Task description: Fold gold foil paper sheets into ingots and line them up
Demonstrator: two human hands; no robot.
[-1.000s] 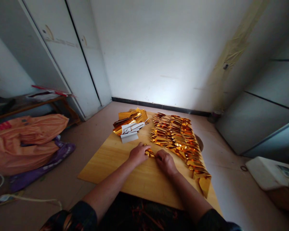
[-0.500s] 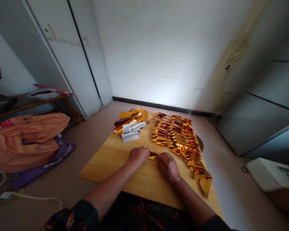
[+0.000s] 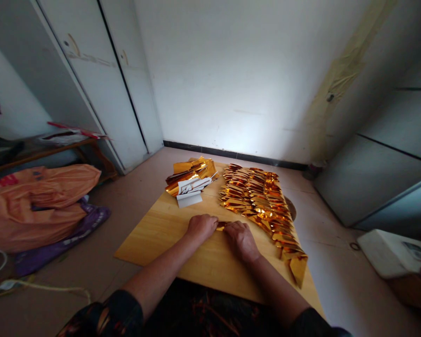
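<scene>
A small piece of shiny gold foil paper (image 3: 221,225) lies low over the wooden board between my two hands. My left hand (image 3: 202,226) is closed on its left end. On the other end, the fingers of my right hand (image 3: 242,238) are curled and pressed together, covering much of the piece. Just beyond my right hand spread rows of folded gold foil pieces (image 3: 252,192), overlapping one another. A loose stack of gold foil sheets (image 3: 194,173) with white printed paper (image 3: 191,192) sits at the far left of the board.
The wooden board (image 3: 154,234) reaches from my lap toward the white wall. On the left floor lie an orange bag (image 3: 38,201) and a purple bag (image 3: 63,238), near a pale cord (image 3: 56,289). A white box (image 3: 389,252) stands at the right.
My right hand has shifted slightly left, closer to my left hand, and less of the gold foil piece shows between them. My left hand stays nearly in place.
</scene>
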